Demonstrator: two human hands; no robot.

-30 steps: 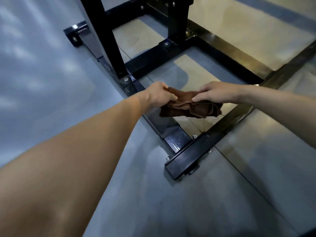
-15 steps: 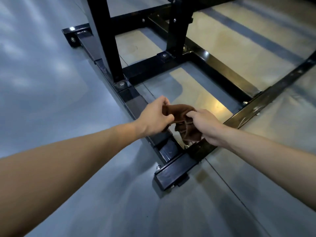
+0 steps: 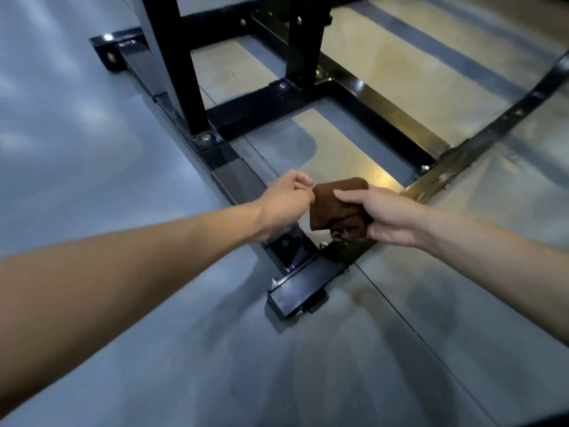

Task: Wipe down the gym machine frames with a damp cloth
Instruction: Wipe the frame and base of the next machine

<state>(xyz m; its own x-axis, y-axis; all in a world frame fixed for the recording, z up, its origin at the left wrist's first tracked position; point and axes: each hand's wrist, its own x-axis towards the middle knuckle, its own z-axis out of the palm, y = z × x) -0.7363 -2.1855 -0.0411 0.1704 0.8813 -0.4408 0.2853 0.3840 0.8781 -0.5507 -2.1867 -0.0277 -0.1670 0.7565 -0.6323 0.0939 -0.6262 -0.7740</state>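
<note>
Right hand (image 3: 389,215) grips the cloth (image 3: 335,208), left hand (image 3: 284,200) pinching its corner (fold flat before wiping the frame (image 3: 397,114)).

Two bare, sleeveless forearms (image 3: 154,272)

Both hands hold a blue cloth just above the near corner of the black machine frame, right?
Not quite: the cloth is brown, not blue. The head view shows the left hand pinching its edge and the right hand gripping it, just above the near corner of the black machine frame.
</note>
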